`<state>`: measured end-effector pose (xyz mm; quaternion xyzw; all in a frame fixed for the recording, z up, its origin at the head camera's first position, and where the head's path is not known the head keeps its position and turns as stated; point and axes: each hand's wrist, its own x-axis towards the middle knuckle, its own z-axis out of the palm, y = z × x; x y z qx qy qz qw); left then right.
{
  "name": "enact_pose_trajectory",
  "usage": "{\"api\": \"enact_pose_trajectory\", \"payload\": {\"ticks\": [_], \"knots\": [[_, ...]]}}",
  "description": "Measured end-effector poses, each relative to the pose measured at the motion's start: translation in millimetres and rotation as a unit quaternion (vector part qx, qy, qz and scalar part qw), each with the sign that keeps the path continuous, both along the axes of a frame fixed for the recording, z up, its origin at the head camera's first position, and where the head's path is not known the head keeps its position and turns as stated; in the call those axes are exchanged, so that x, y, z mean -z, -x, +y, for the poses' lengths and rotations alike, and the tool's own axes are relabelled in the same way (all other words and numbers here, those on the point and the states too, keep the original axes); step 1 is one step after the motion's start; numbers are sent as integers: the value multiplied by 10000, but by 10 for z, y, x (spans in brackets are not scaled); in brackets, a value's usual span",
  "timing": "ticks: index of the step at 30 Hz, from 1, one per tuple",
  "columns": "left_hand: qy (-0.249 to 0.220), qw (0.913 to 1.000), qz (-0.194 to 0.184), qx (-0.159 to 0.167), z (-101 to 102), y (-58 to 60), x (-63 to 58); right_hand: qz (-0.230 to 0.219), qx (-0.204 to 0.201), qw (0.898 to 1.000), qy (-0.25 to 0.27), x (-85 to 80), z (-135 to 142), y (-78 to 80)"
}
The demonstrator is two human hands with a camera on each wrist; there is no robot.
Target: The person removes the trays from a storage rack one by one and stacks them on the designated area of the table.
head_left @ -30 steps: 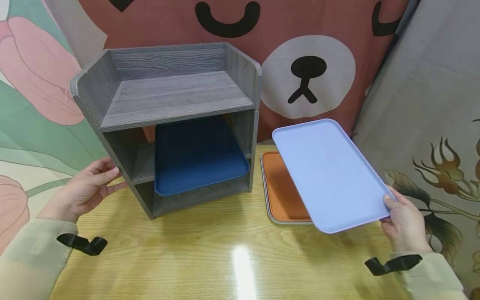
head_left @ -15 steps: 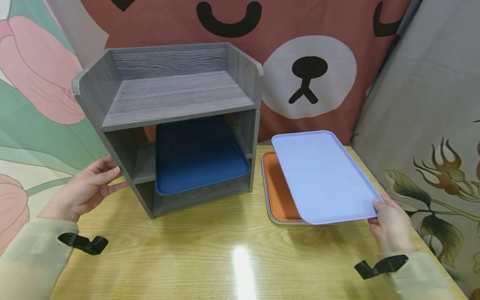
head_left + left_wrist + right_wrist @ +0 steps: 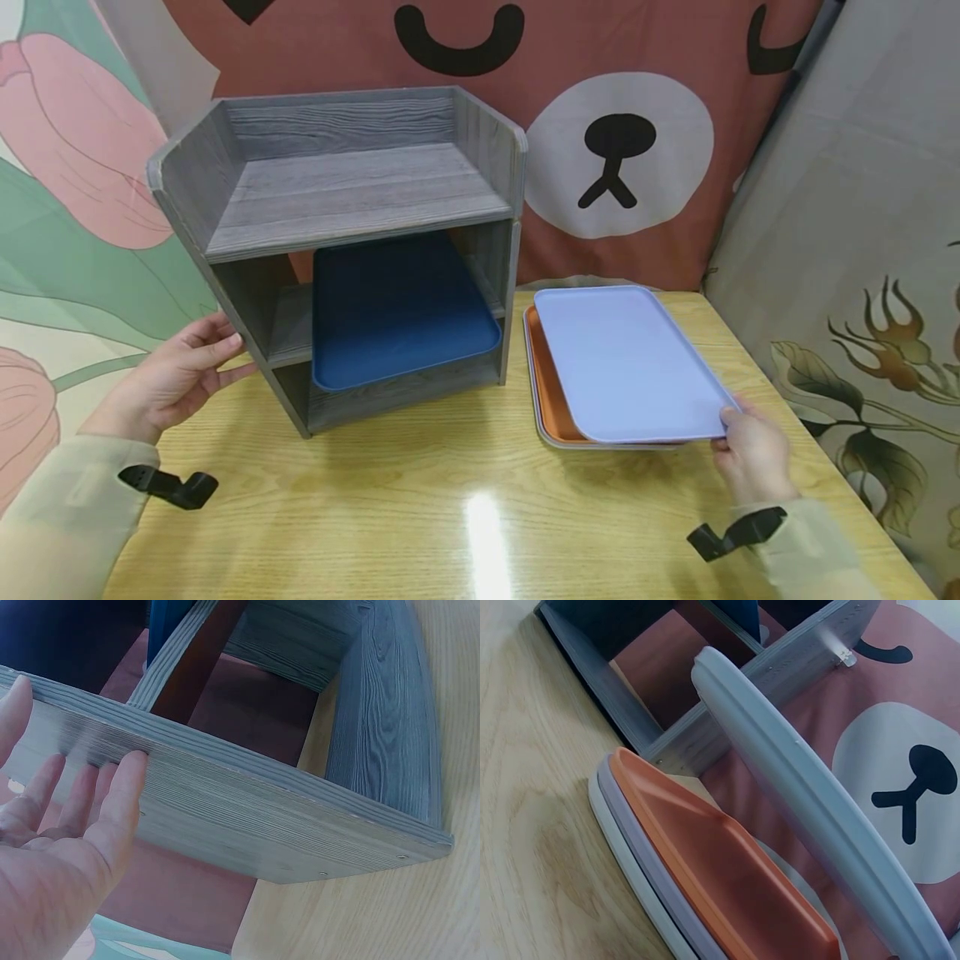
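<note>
"What are the hands doing?"

"The left hand (image 3: pixel 176 379) has its fingers fairly straight and spread, fingertips against the outer side of the grey shelf unit (image 3: pixel 360 192). The right hand (image 3: pixel 753 450) pinches the near right corner of a light blue tray (image 3: pixel 633 367), thumb on top."

"Where is that tray?"

"Over the stack to the right of the unit, tilted. The right wrist view shows a gap between it and the orange tray (image 3: pixel 720 855), which lies uppermost. Under that come a lilac tray (image 3: pixel 654 862) and a whitish tray (image 3: pixel 632 862), on the wood-grain table (image 3: pixel 375 517)."

"And inside the unit?"

"A dark blue tray (image 3: pixel 401 317) on the middle shelf, its front jutting out."

"Any printing farther out?"

"Pictures: a bear's black nose and mouth on the back cloth (image 3: pixel 618 158), brownish flowers on the grey cloth (image 3: pixel 847 250) at right."
</note>
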<state>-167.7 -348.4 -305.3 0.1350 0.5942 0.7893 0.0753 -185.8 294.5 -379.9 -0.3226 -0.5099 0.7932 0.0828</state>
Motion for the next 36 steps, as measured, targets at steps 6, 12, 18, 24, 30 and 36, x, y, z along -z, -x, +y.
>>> {"api": "enact_pose_trajectory", "payload": {"ticks": [6,12,18,24,30,36], "knots": [[8,10000,-15,-22,3,1,3,-187,-34,9996,-227,29,-84,19],[-8,10000,24,18,0,2,7,-232,-92,9992,-323,70,-140,34],[-77,9999,72,122,-7,2,13,-344,-193,9983,-423,107,-194,53],[-111,9997,103,199,-11,5,13,-405,-153,9984,-352,147,-228,93],[-21,9999,85,128,-3,6,10,-471,-124,9977,-469,158,-273,112],[29,9999,88,82,-7,3,10,-423,-137,9978,-491,158,-312,111]]}}
